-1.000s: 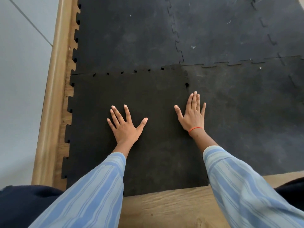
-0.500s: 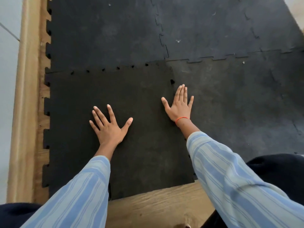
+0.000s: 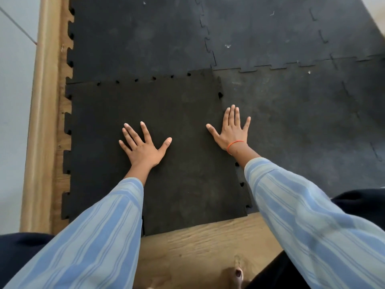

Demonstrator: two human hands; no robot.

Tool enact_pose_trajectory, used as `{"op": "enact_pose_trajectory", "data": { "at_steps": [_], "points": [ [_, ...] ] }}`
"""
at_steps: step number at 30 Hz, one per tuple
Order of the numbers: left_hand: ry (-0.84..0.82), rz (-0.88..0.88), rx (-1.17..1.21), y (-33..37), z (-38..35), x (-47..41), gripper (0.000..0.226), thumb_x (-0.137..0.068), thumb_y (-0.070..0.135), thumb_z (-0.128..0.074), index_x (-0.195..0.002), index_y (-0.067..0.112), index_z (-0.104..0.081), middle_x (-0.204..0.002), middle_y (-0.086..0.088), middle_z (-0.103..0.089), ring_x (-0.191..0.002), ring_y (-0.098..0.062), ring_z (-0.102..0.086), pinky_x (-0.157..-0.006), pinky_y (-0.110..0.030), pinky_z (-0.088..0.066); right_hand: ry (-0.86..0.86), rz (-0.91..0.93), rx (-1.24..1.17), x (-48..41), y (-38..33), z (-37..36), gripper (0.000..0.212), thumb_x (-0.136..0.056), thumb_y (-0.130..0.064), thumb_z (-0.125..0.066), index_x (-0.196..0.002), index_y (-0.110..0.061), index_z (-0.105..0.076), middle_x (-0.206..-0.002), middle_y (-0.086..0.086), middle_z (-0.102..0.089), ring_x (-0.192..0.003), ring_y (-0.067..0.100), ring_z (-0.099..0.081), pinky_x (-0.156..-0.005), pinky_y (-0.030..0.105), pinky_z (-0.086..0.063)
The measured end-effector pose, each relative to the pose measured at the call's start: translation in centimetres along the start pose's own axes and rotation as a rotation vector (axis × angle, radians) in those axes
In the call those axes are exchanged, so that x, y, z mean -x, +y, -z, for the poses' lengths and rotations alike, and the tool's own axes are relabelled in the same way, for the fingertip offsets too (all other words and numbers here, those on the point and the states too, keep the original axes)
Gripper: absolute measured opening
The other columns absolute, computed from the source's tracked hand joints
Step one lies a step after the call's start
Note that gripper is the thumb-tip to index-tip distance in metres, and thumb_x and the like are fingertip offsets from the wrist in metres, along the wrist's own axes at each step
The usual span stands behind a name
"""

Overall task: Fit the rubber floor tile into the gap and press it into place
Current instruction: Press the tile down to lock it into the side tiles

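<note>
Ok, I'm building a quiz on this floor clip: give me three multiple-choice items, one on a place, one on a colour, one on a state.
1. Where does the right hand rest?
A. on the tile's right-hand seam
B. on the bare wood
C. on the skirting

2. What colour is the wrist band?
A. blue
B. orange
C. white

3. How is the left hand?
A. fisted
B. pinching an edge
C. flat, fingers spread

Answers:
1 A: the palm lies across the seam between the rubber floor tile and the neighbouring mat.
2 B: an orange loop circles the right wrist.
3 C: the palm is down on the tile with all fingers splayed.
</note>
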State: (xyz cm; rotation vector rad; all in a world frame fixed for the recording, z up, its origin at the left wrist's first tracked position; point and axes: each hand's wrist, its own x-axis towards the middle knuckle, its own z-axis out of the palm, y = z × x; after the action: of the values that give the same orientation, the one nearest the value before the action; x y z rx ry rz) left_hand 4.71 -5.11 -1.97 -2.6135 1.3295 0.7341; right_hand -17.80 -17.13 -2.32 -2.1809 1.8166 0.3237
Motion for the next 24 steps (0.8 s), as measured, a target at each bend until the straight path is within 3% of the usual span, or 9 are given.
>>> {"op": "enact_pose_trajectory", "data": {
  "at_steps": [5, 8, 15, 24],
  "points": [
    [-0.031, 0.006, -0.009, 0.2, 0.1, -0.1, 0.108, -0.078, 0.086, -0.016, -0.150, 0.016, 0.023, -0.153, -0.027, 0.030, -0.142, -0.037, 0.029, -0.114, -0.058, 0.011, -0.085, 0.053, 0.007, 0.7, 0.7, 0.2, 0.105, -0.078, -0.083, -0.016, -0.151, -0.012, 0.009, -0.160, 0.003, 0.017, -0.147, 0.019, 0.017, -0.116, 0.059, 0.005],
    [-0.048, 0.008, -0.005, 0.3, 0.2, 0.0, 0.107, -0.080, 0.084, -0.017, -0.151, 0.014, 0.022, -0.153, -0.028, 0.029, -0.143, -0.038, 0.028, -0.115, -0.057, 0.010, -0.113, 0.063, -0.072, 0.9, 1.2, 0.8, 0.098, -0.083, -0.078, -0.019, -0.152, -0.013, 0.006, -0.161, 0.001, 0.015, -0.147, 0.017, 0.015, -0.117, 0.057, 0.005],
    [0.063, -0.147, -0.033, 3.3, -2.4, 2.6, 0.090, -0.092, 0.069, -0.013, -0.152, 0.008, 0.014, -0.156, -0.026, 0.023, -0.146, -0.036, 0.021, -0.114, -0.059, 0.007, 0.171, 0.002, -0.108, 5.1, 1.0, -2.7, 0.085, -0.091, -0.067, -0.017, -0.152, -0.013, 0.005, -0.161, 0.007, 0.012, -0.148, 0.023, 0.012, -0.118, 0.055, 0.005],
    [0.100, -0.142, -0.050, 5.1, -4.0, 2.8, 0.091, -0.092, 0.070, -0.013, -0.152, 0.007, 0.014, -0.155, -0.030, 0.022, -0.145, -0.039, 0.021, -0.112, -0.062, 0.008, 0.218, -0.048, -0.088, 4.2, 1.5, -3.8, 0.087, -0.086, -0.074, -0.018, -0.153, -0.022, 0.002, -0.161, 0.009, 0.006, -0.149, 0.025, 0.008, -0.118, 0.052, 0.005]
  ]
}}
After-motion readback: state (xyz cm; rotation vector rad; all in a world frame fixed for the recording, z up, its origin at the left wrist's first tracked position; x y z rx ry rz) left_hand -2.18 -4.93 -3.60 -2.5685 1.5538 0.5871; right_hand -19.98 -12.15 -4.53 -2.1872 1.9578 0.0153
